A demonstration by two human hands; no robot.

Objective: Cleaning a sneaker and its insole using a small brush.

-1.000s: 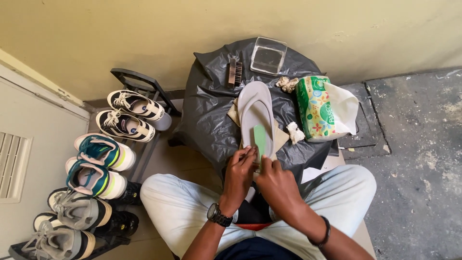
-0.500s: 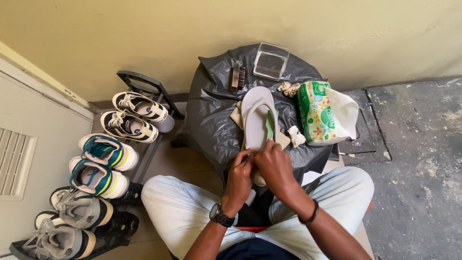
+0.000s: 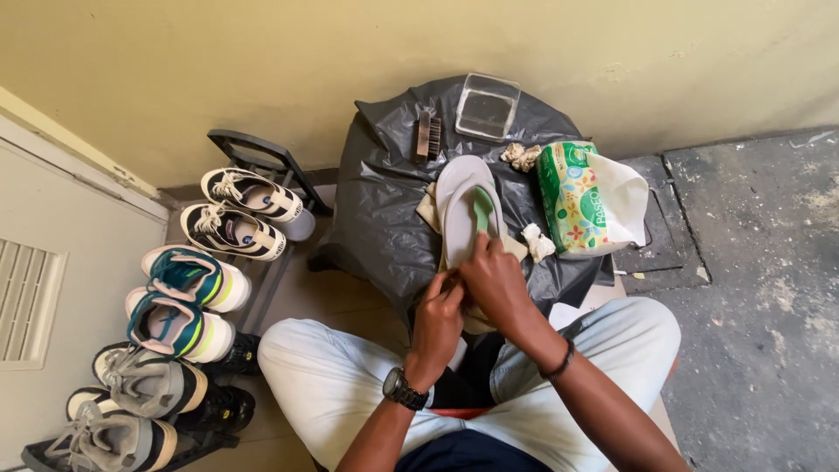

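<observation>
We sat facing a yellow wall (image 3: pixel 262 61), and to our left a rack (image 3: pixel 262 153) held pairs of shoes (image 3: pixel 179 297) in a row running from far to near. Straight ahead stood a small table draped in a black plastic bag (image 3: pixel 384 210); on its far edge lay a clear tray (image 3: pixel 488 106) and a brush (image 3: pixel 427 135), and on its right a green tissue pack (image 3: pixel 572 199).

The pale insole (image 3: pixel 459 205) lay in the middle of the bag, its heel toward us. Our left hand (image 3: pixel 440 315) pinched that near end, holding it down. Our right hand (image 3: pixel 496 281) gripped a small green tool (image 3: pixel 482 210) — a second ago the tool sat low near the heel, and now it reached up the right side, so the scrubbing stroke had travelled away from us along the insole.
</observation>
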